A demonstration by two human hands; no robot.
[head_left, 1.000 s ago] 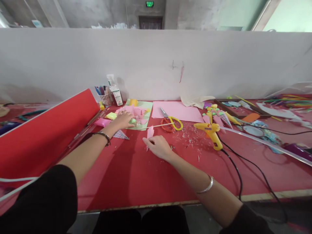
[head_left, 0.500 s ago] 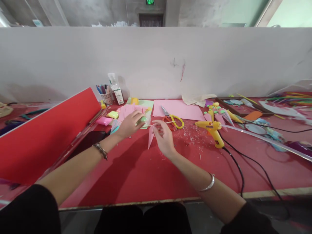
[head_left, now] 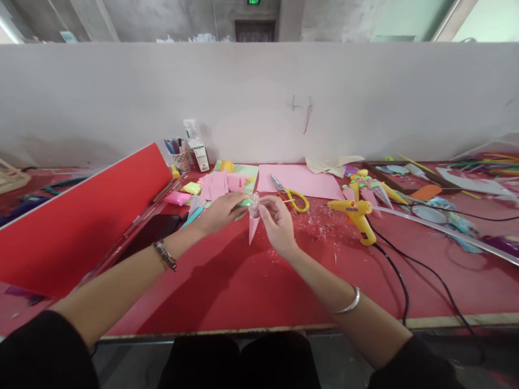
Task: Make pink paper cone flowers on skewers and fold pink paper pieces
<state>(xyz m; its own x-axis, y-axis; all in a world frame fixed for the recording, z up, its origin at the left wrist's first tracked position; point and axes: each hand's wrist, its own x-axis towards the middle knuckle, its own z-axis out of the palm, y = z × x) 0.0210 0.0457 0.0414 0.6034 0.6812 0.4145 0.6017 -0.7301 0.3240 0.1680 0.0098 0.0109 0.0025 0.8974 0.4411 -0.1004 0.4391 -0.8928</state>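
My left hand [head_left: 223, 210] is closed round a small packet of green modelling clay [head_left: 245, 203], whose clear plastic wrapper [head_left: 255, 205] sticks out toward the right. My right hand [head_left: 279, 222] has its fingertips pinched at that wrapper. Below the fingers a pink paper cone [head_left: 253, 229] hangs point down, and a thin stick [head_left: 288, 201] juts out to the right of the same hand. How the cone and stick are gripped is partly hidden by the fingers. Just behind lie the yellow-handled scissors [head_left: 298, 200].
A yellow glue gun [head_left: 357, 213] with a black cord lies at right, beside several finished cones [head_left: 371, 192]. Pink and yellow clay packets [head_left: 177, 198], pink paper pieces [head_left: 219, 185] and a pink sheet [head_left: 302, 181] lie behind. A red board [head_left: 89, 216] leans at left.
My hands have come together. The clear wrapper now shows stretched between them, with my right fingers at it. The cone stays hanging under my right hand; the view has shifted slightly.
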